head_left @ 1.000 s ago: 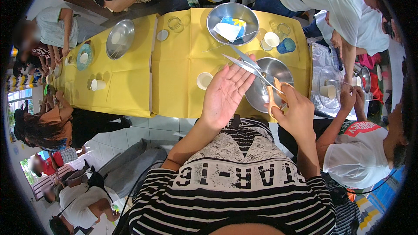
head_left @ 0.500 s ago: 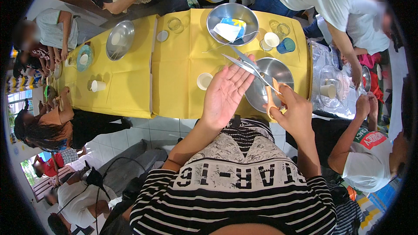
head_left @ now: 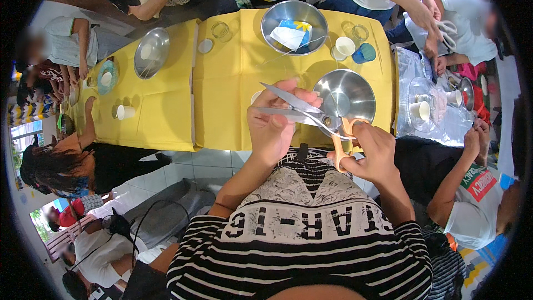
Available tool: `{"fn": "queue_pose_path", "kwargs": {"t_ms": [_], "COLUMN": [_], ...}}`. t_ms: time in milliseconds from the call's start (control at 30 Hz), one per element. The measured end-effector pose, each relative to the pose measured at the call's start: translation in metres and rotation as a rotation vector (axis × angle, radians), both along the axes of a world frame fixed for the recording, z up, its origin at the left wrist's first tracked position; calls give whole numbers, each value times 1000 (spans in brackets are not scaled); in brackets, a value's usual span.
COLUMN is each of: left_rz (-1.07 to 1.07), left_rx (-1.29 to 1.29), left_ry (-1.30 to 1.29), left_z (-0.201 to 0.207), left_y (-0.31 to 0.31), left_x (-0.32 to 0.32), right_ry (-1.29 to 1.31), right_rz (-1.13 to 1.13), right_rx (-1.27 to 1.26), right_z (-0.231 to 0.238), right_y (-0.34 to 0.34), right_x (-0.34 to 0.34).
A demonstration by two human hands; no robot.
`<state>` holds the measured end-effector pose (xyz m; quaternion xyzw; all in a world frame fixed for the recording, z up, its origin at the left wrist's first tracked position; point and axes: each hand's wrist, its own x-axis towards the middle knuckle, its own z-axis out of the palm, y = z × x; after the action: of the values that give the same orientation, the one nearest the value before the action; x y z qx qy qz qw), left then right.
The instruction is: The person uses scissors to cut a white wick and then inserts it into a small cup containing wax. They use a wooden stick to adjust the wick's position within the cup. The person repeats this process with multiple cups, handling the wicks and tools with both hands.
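My right hand point(head_left: 377, 153) grips a pair of scissors point(head_left: 288, 99) by the orange handles, thumb and fingers in the loops. The silver blades are apart and point left across my left hand point(head_left: 271, 138). That hand is raised with its fingers curled in behind the blades; what it holds, if anything, is hidden. Just beyond the scissors stands a steel bowl point(head_left: 361, 94). A white cup point(head_left: 255, 98) is mostly covered by my left hand. Farther off, a second steel bowl point(head_left: 270, 19) holds a blue-and-white packet point(head_left: 297, 34) and white string.
A paper cup point(head_left: 345, 46), a blue glass point(head_left: 364, 53) and a glass jar point(head_left: 360, 33) stand back right. Another jar point(head_left: 220, 31) and a white lid point(head_left: 205, 46) lie back left. Yellow covering point(head_left: 227, 122) spans the table. Co-workers surround it; one holds looped white cord point(head_left: 446, 33).
My left hand has gone from a flat, open palm to curled fingers and moved slightly left. The scissors have shifted left and nearer, blades spread. The co-worker at back right has raised their hands.
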<state>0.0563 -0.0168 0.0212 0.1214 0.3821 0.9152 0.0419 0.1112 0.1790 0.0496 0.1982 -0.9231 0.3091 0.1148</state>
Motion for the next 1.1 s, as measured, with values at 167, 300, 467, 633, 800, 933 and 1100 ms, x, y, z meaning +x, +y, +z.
{"fn": "queue_pose_path", "kwargs": {"t_ms": [167,300,467,633,800,933,1100], "left_rz": [-6,1,38,44,67,80,127], "left_rx": [121,149,132,81,11,-206,-131], "left_ry": [-77,-63,-78,-41,-49,30,285], "left_z": [8,5,8,7,6,4,-2], "left_y": [-2,-3,-1,-2,-1,-4,0], "left_x": [2,4,5,4,1,5,5], "right_ry": [-36,21,-68,-53,-149,-205,-97], "right_rz": [18,53,23,27,-71,-154,-125], "right_rx": [-49,-107,-132,-151,-70,35,-56], "right_z": [-1,-4,-6,-8,-11,-23,-10], "right_y": [-2,-6,-7,-9,-15,-19,-22], "right_x": [3,1,7,7,6,6,0]}}
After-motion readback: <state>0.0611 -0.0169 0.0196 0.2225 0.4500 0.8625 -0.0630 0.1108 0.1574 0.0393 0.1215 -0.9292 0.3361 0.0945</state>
